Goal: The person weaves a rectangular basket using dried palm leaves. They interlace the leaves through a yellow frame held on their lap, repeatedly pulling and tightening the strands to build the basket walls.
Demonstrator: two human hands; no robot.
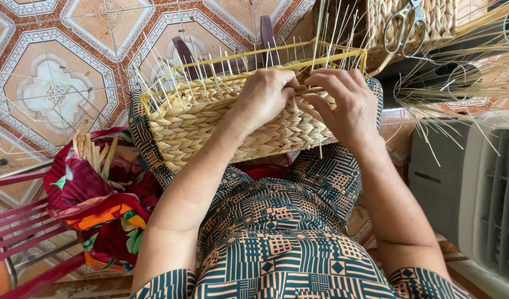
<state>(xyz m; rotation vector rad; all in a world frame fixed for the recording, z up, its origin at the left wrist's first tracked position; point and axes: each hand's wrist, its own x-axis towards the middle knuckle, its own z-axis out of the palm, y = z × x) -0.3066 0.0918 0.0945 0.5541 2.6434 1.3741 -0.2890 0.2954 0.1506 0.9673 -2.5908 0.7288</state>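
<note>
The half-woven basket (210,119) lies on the person's lap. The left hand (265,97) and the right hand (343,102), fingers pinched on a braided strand at its rim, could snap the thin upright stakes (171,83) at 10 o'clock.

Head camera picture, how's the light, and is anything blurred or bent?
Head view: soft, even daylight with no harsh glare; the left hand, right hand and woven basket are sharp; faint shadows under the hands; wide-angle lens bends the floor tiles toward the edges.
</note>
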